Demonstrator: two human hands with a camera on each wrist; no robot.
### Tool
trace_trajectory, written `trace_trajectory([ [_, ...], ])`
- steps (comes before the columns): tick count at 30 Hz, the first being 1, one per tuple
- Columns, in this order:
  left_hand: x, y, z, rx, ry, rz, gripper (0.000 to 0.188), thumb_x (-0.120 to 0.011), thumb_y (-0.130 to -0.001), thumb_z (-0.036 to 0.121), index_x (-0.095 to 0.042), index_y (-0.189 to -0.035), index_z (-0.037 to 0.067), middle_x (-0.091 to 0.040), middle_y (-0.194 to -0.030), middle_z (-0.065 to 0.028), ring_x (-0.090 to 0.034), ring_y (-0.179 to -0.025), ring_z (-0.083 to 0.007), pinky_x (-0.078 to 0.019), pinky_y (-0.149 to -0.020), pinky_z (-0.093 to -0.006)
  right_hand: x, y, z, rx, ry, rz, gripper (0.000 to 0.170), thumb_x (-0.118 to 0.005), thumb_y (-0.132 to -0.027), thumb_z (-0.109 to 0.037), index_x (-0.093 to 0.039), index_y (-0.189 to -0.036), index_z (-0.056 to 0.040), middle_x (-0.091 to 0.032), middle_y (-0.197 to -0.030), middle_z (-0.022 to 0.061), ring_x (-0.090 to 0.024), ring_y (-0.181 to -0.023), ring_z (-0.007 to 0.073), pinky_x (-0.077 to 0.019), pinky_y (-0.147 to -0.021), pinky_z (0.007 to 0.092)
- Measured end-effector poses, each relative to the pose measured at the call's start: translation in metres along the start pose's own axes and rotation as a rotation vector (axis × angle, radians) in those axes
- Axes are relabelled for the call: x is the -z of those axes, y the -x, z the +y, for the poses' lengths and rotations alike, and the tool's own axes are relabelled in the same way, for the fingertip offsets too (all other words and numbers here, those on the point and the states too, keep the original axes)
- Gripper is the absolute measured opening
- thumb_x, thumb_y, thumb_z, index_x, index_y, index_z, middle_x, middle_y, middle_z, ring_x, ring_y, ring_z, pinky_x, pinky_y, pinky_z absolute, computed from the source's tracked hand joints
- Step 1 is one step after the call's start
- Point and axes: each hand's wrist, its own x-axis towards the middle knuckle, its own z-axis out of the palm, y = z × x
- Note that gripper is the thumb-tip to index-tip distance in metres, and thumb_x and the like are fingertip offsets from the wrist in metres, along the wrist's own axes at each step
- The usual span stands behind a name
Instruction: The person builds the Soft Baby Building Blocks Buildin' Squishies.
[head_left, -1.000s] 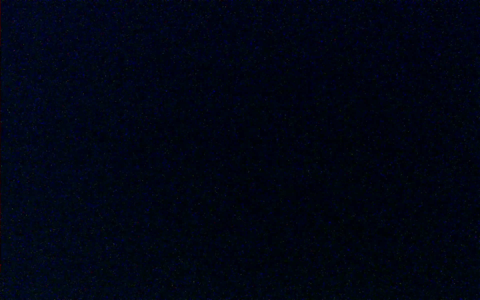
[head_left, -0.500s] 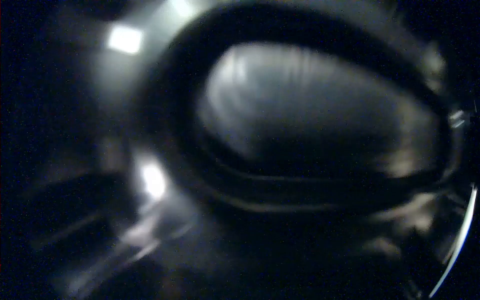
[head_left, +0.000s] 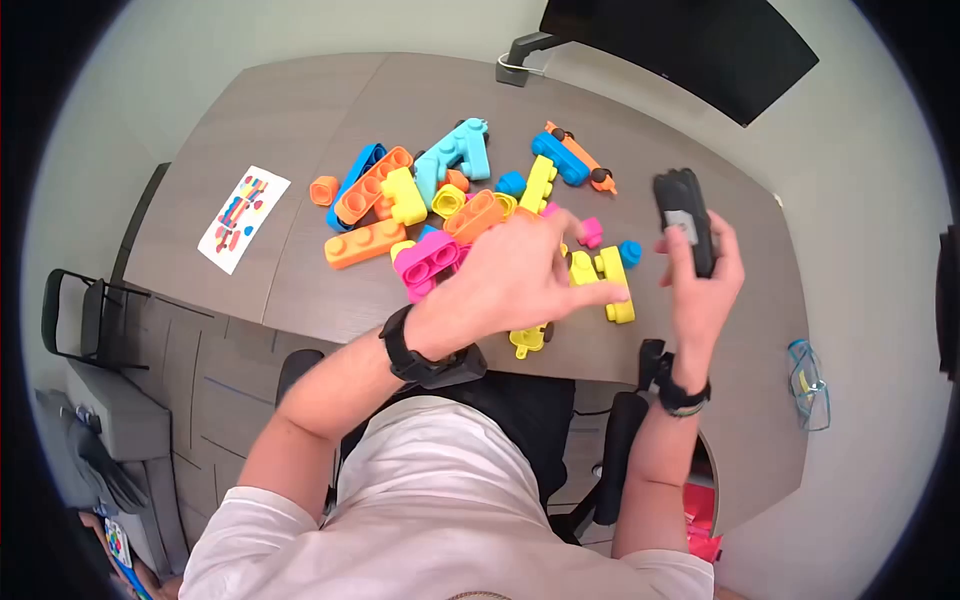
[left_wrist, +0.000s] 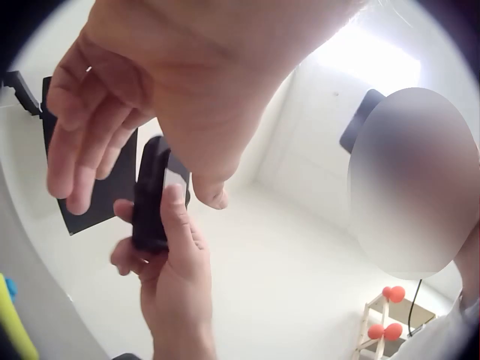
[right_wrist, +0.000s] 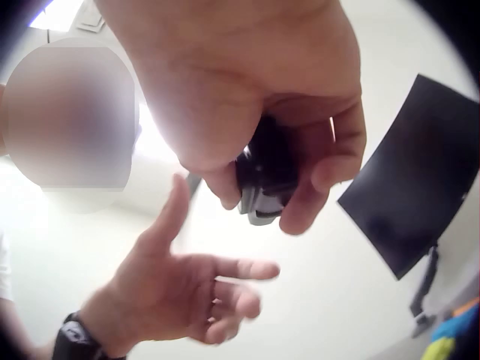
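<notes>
One black object (head_left: 688, 215) above one tabletop (head_left: 320, 110)

Right hand (head_left: 706, 275) grips it; left hand (head_left: 508, 278), fingers spread, holds nothing. One paper (head_left: 243, 220) lies left of toy blocks (head_left: 365, 245).

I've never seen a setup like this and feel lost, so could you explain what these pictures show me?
There's no machine here, just someone's bare left hand and right hand. The widest picture is taken from the head, looking forward and down. The other two are taken from the wrists, one from each, looking at that hand's work.

On the table lies a jumble of colourful toy blocks, with a printed sheet off to the left. A black screen is beyond the far edge.

The right hand grips a black object; I can't tell what it is. The left hand holds nothing, and its fingers are uncurled.
</notes>
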Motion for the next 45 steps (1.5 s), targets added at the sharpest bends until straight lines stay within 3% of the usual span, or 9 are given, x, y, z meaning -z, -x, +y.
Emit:
trace_trajectory([
  [2, 0.027, -0.09, -0.182, -0.141, -0.199, -0.079, 0.096, -0.093, -0.085, 0.059, -0.059, -0.146, -0.007, -0.08, -0.113, -0.0224, -0.079, -0.104, -0.0379, -0.0623, -0.091, -0.0445, -0.116, -0.089, 0.118, -0.163, 0.098, 0.105, 0.042, -0.083, -0.103, -0.024, -0.067, -0.131, 0.0036, -0.079, -0.088, 0.0093, -0.069, -0.066, 0.0102, -0.0481, -0.053, 0.0254],
  [8, 0.007, -0.1, -0.241, -0.014, -0.458, -0.404, 0.114, -0.099, -0.077, 0.05, -0.044, -0.161, -0.004, -0.051, -0.159, -0.0339, -0.06, -0.139, -0.0487, -0.0582, -0.107, -0.0564, -0.07, -0.116, 0.288, -0.679, 0.279, -0.001, 0.053, -0.08, -0.104, -0.038, -0.068, -0.13, 0.0067, -0.078, -0.082, 0.0083, -0.066, -0.058, 0.0105, -0.0464, -0.047, 0.0273],
  [13, -0.027, -0.093, -0.275, -0.182, -0.42, -0.219, 0.11, -0.097, -0.079, 0.032, -0.039, -0.166, -0.001, -0.055, -0.151, -0.0326, -0.061, -0.133, -0.0512, -0.0572, -0.109, -0.0567, -0.049, -0.105, 0.336, -0.786, 0.55, -0.028, 0.066, -0.082, -0.099, -0.047, -0.069, -0.142, 0.0024, -0.081, -0.092, 0.017, -0.073, -0.067, 0.0211, -0.0532, -0.048, 0.0318],
  [17, -0.009, -0.092, -0.288, -0.157, -0.24, -0.253, 0.087, -0.084, -0.081, 0.011, -0.048, -0.158, -0.001, -0.067, -0.13, -0.0302, -0.068, -0.12, -0.0486, -0.0589, -0.102, -0.0541, -0.067, -0.095, 0.323, -0.804, 0.677, -0.019, 0.081, -0.084, -0.097, -0.05, -0.059, -0.157, -0.0019, -0.077, -0.12, 0.0251, -0.077, -0.103, 0.0331, -0.0656, -0.072, 0.0443],
  [22, 0.044, -0.079, -0.274, -0.258, -0.052, -0.048, 0.062, -0.08, -0.083, 0.008, -0.057, -0.141, -0.001, -0.073, -0.106, -0.0197, -0.075, -0.099, -0.0392, -0.062, -0.087, -0.0483, -0.115, -0.078, 0.231, -0.452, 1.095, 0.045, 0.098, -0.089, -0.093, -0.048, -0.045, -0.166, -0.0001, -0.048, -0.164, 0.0305, -0.037, -0.155, 0.0514, -0.0404, -0.126, 0.0589],
  [26, 0.103, -0.054, -0.287, -0.259, 0.313, 0.073, 0.029, -0.072, -0.1, 0.013, -0.061, -0.124, 0.0, -0.072, -0.092, -0.007, -0.072, -0.071, -0.0142, -0.059, -0.061, -0.0313, -0.199, -0.032, 0.112, -0.01, 0.723, -0.322, 0.111, -0.099, -0.079, -0.027, -0.039, -0.167, 0.0033, -0.044, -0.168, 0.03, -0.04, -0.154, 0.05, -0.0371, -0.129, 0.0567],
  [31, 0.162, -0.023, -0.305, 0.043, 0.482, 0.084, 0.028, -0.042, -0.119, 0.02, -0.061, -0.124, 0.0, -0.067, -0.091, -0.0068, -0.069, -0.067, -0.0126, -0.0599, -0.057, -0.0289, -0.323, 0.035, 0.039, 0.426, 0.49, -0.668, 0.123, -0.097, -0.075, -0.015, -0.025, -0.174, 0.0006, -0.041, -0.169, 0.0302, -0.042, -0.154, 0.0529, -0.0379, -0.129, 0.0561],
  [35, 0.194, -0.004, -0.353, 0.097, 0.451, 0.209, 0.027, -0.04, -0.117, 0.017, -0.06, -0.122, 0.001, -0.067, -0.089, -0.0087, -0.068, -0.061, -0.0139, -0.0575, -0.049, -0.0301, -0.398, 0.068, 0.046, 0.354, 0.35, -0.631, 0.09, -0.092, -0.082, -0.012, -0.049, -0.16, -0.0018, -0.064, -0.144, 0.0277, -0.065, -0.13, 0.0493, -0.0579, -0.104, 0.0526],
  [45, 0.252, 0.06, -0.41, 0.34, 0.258, 0.15, 0.033, -0.048, -0.116, 0.023, -0.069, -0.108, -0.002, -0.07, -0.082, -0.0071, -0.072, -0.064, -0.0142, -0.0567, -0.05, -0.0293, -0.45, 0.089, 0.051, 0.45, 0.174, -0.979, 0.079, -0.086, -0.092, -0.015, -0.051, -0.162, -0.0067, -0.063, -0.145, 0.0207, -0.066, -0.129, 0.0422, -0.0582, -0.106, 0.0504],
])
